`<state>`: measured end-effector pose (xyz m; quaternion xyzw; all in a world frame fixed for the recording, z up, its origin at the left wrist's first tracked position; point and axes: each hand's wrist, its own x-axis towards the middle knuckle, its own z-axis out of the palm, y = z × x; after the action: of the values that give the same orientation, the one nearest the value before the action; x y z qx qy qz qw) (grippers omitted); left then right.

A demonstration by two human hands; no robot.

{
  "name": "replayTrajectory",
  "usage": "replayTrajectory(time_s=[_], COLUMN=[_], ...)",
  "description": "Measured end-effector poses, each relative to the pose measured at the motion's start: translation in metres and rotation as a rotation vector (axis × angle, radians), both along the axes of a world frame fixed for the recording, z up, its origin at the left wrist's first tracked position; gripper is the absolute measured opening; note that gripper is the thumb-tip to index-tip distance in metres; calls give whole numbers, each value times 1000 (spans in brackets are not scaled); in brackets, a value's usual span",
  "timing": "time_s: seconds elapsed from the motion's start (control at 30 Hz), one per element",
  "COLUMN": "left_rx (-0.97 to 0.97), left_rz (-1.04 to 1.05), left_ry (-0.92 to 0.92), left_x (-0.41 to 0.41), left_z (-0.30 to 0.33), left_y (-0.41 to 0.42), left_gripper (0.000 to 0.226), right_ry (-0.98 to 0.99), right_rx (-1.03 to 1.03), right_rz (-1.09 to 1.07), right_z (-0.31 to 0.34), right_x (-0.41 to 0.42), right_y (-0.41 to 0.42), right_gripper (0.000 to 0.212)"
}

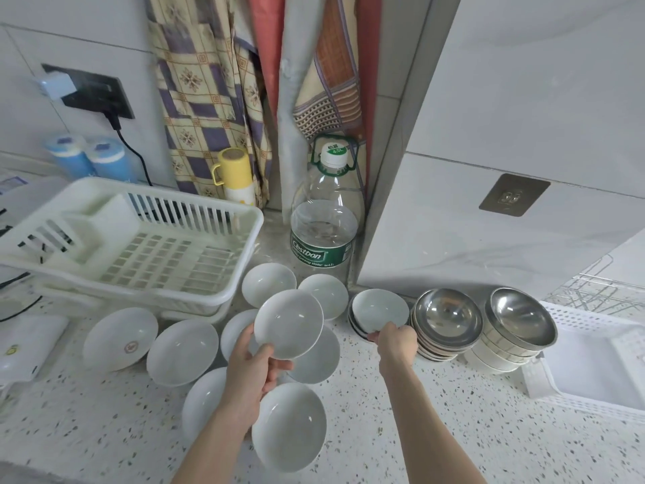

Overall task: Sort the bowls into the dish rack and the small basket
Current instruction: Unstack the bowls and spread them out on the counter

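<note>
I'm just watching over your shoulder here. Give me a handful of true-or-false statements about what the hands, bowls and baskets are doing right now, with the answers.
1. The left hand holds a white bowl lifted above the others. True.
2. The dish rack is already full of bowls. False: no bowls are in it.
3. The right hand grips the rim of a small stack of bowls beside the metal bowls. True.
4. The water bottle lies on its side. False: it stands upright.
5. The small basket sits left of the rack. False: it is at the far right.
</note>
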<state>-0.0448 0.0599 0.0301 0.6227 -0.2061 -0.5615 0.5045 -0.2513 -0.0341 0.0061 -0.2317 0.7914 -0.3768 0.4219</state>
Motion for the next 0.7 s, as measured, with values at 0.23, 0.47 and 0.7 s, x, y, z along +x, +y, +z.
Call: replayTrajectory(time_s=[0.23,0.47,0.7], left_rx=[-21,-10,41], left_rz=[-23,-70,-130], left_ry=[-14,-23,-20], left_x=[8,12,13], left_z=[7,4,-5], left_y=[1,9,21], left_gripper=[52,50,46], right_ry=[79,-39,-86], right_rx=[-134,-223,-99], right_rz=[48,30,42], right_z=[18,18,-20], right_x=[5,-7,-14], right_y=[20,97,147], right_gripper=[30,19,23])
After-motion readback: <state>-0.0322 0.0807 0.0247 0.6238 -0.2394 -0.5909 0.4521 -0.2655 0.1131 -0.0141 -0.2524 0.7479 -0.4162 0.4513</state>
